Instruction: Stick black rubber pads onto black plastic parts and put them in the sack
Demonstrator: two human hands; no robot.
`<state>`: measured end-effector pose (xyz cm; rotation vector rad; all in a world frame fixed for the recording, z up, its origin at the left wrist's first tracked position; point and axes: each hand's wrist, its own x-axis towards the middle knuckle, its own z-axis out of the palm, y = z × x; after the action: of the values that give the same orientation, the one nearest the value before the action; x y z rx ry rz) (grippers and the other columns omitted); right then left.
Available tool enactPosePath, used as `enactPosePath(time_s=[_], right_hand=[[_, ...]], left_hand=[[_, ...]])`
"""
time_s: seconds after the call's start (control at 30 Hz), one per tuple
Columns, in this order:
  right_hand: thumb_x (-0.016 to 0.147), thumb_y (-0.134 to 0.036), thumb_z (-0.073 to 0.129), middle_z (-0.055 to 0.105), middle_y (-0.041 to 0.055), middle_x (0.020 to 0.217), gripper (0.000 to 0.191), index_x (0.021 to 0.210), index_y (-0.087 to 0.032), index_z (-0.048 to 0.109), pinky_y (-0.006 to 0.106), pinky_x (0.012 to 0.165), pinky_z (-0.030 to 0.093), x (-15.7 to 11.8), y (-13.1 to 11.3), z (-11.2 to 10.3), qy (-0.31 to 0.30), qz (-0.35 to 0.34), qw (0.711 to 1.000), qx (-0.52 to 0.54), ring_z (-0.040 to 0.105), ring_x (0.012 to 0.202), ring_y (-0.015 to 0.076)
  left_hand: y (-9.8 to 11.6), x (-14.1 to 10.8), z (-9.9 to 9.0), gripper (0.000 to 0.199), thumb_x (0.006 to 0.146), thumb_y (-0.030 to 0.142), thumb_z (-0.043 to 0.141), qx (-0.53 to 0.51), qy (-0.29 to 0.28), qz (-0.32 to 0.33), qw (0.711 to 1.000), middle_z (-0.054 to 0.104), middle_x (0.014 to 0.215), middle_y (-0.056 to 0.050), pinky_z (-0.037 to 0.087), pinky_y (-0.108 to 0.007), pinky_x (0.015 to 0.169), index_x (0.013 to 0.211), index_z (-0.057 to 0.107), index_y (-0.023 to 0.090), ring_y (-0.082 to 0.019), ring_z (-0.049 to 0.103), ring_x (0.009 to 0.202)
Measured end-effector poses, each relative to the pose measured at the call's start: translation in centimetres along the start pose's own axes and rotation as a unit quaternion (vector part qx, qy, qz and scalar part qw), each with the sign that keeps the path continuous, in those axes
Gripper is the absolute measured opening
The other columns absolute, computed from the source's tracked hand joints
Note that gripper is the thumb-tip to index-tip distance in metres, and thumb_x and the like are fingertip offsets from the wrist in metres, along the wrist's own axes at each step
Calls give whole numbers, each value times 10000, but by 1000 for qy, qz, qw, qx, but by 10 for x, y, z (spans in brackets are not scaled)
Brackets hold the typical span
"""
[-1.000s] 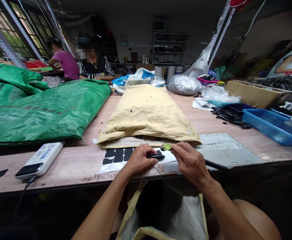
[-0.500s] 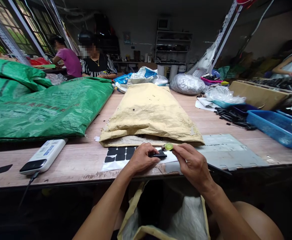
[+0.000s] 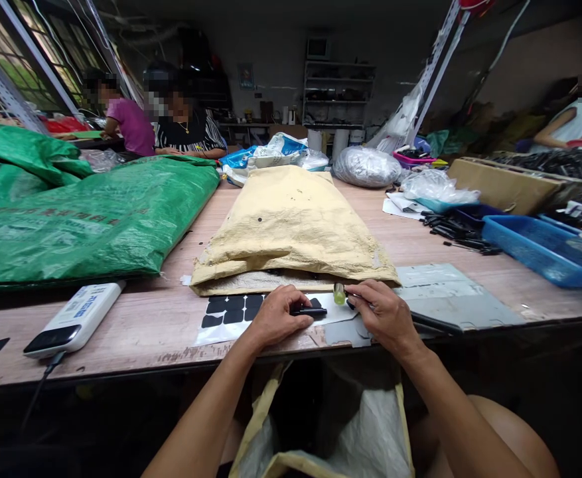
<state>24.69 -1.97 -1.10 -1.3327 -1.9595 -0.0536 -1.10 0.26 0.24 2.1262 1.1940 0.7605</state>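
Note:
My left hand [image 3: 278,316] rests at the table's front edge, closed on a black pen-like stick [image 3: 315,311] that lies pointing right. In my right hand [image 3: 386,318] is a small mallet, its yellow-green head [image 3: 339,296] facing down just above and right of the stick's tip. The fingers hide most of its handle. Under my left hand lies a white sheet with black rounded stickers [image 3: 229,313]. Just behind both hands, the open mouth of a yellow sack [image 3: 295,232] faces me. Between my legs sits another open sack [image 3: 370,431] with a whitish lining.
Green sacks [image 3: 96,219] fill the left, with a white power bank [image 3: 79,318] and its cable in front. On the right are a grey board [image 3: 464,302], a blue tray [image 3: 539,245] and several black pen-like pieces [image 3: 462,236]. People sit farther back.
The mallet's head has turned from facing me to facing down, and my right hand has shifted slightly. My left hand keeps its hold on the stick. The view has swung a little to the right.

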Motion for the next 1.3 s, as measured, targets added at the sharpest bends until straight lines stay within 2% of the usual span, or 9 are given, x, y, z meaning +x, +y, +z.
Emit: enactPosePath(time_s=[0.37,0.57,0.73,0.87,0.97,1.03,1.13,1.2,1.3], right_hand=[[912,-257,606,699,24,945,171,1032,-267,727,348,822,463,-4,14,7,-20,8,999,-37,581,898,212],[911,-258,594,691,26,956,183,1042,-271,720,347,813,461,-4,14,7,-23,12,999,-39,578,894,211],[907,-256,594,690,25,959,185,1044,-275,717,344,817,459,-5,13,7,-23,14,999,-43,578,900,213],[904,-251,600,688,24,953,179,1038,-273,716,344,824,461,-5,13,8,-23,20,999,-40,577,900,213],[903,-247,598,687,26,954,177,1034,-270,715,346,825,464,-5,12,8,-23,20,999,-38,576,893,213],[904,-245,595,686,27,954,179,1034,-270,715,348,825,464,-5,12,8,-20,18,999,-37,574,889,212],[909,-250,592,685,29,947,174,1032,-266,713,350,827,462,-5,11,8,-18,16,999,-37,571,890,214],[910,-252,591,684,29,943,171,1030,-265,713,350,823,460,-4,11,8,-18,17,999,-38,571,891,214],[907,-250,595,685,27,943,169,1027,-270,713,347,816,458,-4,11,8,-15,19,999,-37,572,888,213]], left_hand=[[0,-1,-1,158,745,216,737,2,-3,12,1000,674,937,-16,439,-314,831,901,715,219,-207,584,929],[36,-35,1,149,833,305,699,-44,-57,8,997,712,942,-21,454,-299,780,964,721,236,-197,619,886],[58,-81,40,169,818,325,713,-29,-214,21,976,739,916,3,450,-279,708,981,730,285,-182,658,808],[35,-102,86,209,772,292,713,91,-280,-28,955,749,985,-58,480,-346,744,977,726,257,-272,697,882],[23,-106,99,206,750,255,701,138,-310,-42,940,752,986,-107,495,-384,739,950,742,226,-318,708,887],[28,-102,90,191,743,288,727,113,-312,-29,943,763,948,-85,490,-365,695,927,756,248,-305,713,851],[46,-77,57,166,785,362,719,16,-288,0,957,767,837,2,461,-297,612,937,762,309,-220,692,735],[53,-48,32,179,868,324,612,-4,-220,9,975,757,817,18,456,-276,624,965,760,299,-179,661,698],[43,5,3,249,899,299,536,91,-59,-32,994,757,869,-27,465,-303,680,1003,757,251,-210,662,761]])
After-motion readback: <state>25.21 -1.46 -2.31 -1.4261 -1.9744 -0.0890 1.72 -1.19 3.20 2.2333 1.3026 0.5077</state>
